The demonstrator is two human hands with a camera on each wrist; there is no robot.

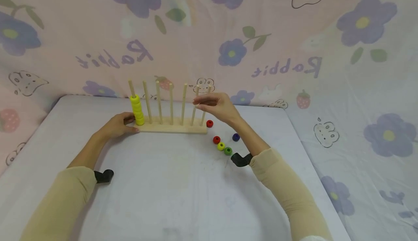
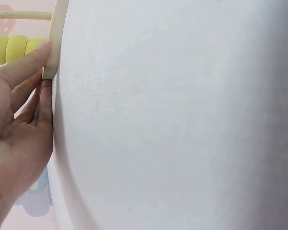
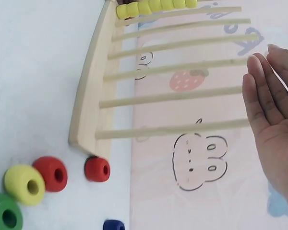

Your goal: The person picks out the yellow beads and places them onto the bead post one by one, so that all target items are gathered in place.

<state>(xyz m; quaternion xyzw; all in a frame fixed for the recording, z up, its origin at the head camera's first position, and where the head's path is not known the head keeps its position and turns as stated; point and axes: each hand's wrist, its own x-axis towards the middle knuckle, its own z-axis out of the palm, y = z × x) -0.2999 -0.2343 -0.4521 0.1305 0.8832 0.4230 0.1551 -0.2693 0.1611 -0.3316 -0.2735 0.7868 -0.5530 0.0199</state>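
Note:
A wooden peg rack [image 1: 173, 127] stands on the white table, with a row of upright pegs. Its leftmost peg carries a stack of yellow beads [image 1: 137, 110]. My left hand [image 1: 115, 125] grips the left end of the rack's base, close beside that stack; in the left wrist view its fingertips [image 2: 46, 48] press the wood. My right hand [image 1: 217, 106] is raised by the tops of the right-hand pegs. Its fingers [image 3: 264, 91] are nearly straight, and nothing shows between them and the thumb.
Right of the rack lie loose beads: a red bead [image 1: 209, 123] by its end, then another red bead [image 1: 216, 139], a yellow bead [image 1: 221, 146], a green bead [image 1: 228, 151] and a blue bead [image 1: 236, 137]. A patterned cloth [image 1: 196, 34] hangs behind the table.

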